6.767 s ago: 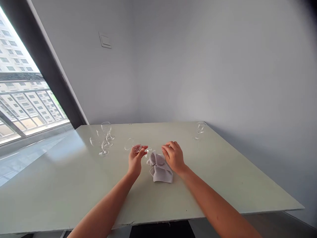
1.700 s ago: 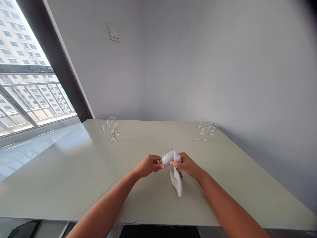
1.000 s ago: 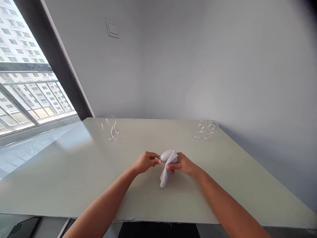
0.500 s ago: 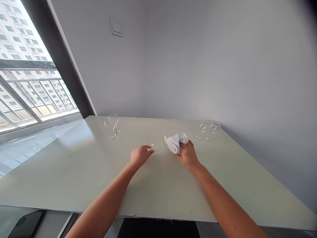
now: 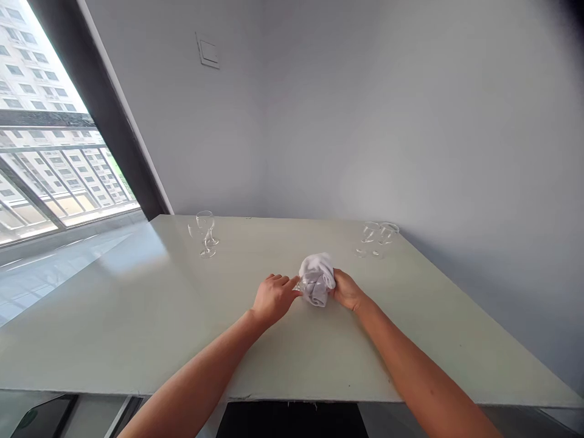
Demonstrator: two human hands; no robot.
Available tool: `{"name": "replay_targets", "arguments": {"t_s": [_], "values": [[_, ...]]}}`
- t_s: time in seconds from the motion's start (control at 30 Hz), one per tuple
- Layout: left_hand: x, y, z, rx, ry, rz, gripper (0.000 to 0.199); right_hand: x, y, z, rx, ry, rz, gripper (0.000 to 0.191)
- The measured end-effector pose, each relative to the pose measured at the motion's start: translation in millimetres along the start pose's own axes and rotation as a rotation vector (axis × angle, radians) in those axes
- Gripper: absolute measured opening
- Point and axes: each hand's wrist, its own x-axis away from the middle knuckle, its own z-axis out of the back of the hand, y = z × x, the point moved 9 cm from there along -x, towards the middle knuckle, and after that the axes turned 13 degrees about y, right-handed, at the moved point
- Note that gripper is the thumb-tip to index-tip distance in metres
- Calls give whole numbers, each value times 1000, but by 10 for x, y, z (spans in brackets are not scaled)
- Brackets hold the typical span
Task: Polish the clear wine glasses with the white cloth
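Over the middle of the table, my left hand (image 5: pixel 277 297) pinches a clear stemmed glass (image 5: pixel 299 286) between thumb and fingers. Most of that glass is covered by a bunched white cloth (image 5: pixel 318 280). From the other side my right hand (image 5: pixel 345 289) grips the cloth, its fingertips partly hidden in the folds. Cloth and glass are pressed together, so the glass's bowl cannot be seen.
Clear stemmed glasses (image 5: pixel 206 234) stand upright at the table's back left. More stemmed glasses (image 5: pixel 370 234) stand near the back right edge. Grey walls border the pale table (image 5: pixel 182 340) behind and to the right. A window with railings (image 5: pixel 64 164) lies at left.
My left hand has moved right with the glass, and my right hand has brought the cloth down onto it. The cloth now wraps the glass, which showed apart from it before.
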Motion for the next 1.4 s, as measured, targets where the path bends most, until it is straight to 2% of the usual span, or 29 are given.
{"name": "replay_targets", "arguments": {"t_s": [0.07,0.17,0.27,0.33,0.43,0.53,0.6,0.67,0.73,0.8,0.87,0.93,1.03,1.13,1.2,1.3,1.37,1.4], "values": [[-7,-117,7,30,31,125,33,8,92,-59,-313,55,-128,13],[1,-259,13,70,81,259,32,80,160,-236,-537,140,-141,9],[25,-326,-15,133,113,362,29,198,236,-467,-561,115,-114,9],[27,-268,-19,157,145,359,32,279,286,-586,-524,72,-98,11],[23,-109,13,141,194,316,42,360,292,-673,-497,15,-69,17],[23,-67,27,177,175,368,47,382,191,-695,-486,-49,-42,18],[11,-123,9,336,129,450,42,368,123,-656,-486,-56,-46,16],[5,-217,-44,646,72,584,33,358,88,-612,-493,-62,-78,17],[15,-262,-128,1030,-6,738,36,387,100,-622,-481,-116,-141,19],[34,-206,-202,1353,-119,846,45,463,144,-686,-434,-212,-216,21],[59,-108,-242,1514,-233,890,50,557,183,-769,-363,-315,-267,20],[76,-95,-251,1516,-236,923,46,603,185,-819,-272,-377,-255,18],[64,-252,-200,1410,-51,978,41,502,101,-752,-176,-329,-125,19],[85,-510,-143,1330,143,1070,39,315,22,-488,-129,-134,-37,19],[145,-683,-151,1308,220,1172,37,265,-69,-329,-46,-47,44,16],[242,-775,-242,1361,230,1310,34,405,-369,-334,136,-73,373,32],[266,-684,-319,1455,191,1345,32,610,-505,-481,294,-128,613,48],[264,-602,-356,1513,157,1347,32,703,-519,-567,370,-152,693,47]]}}
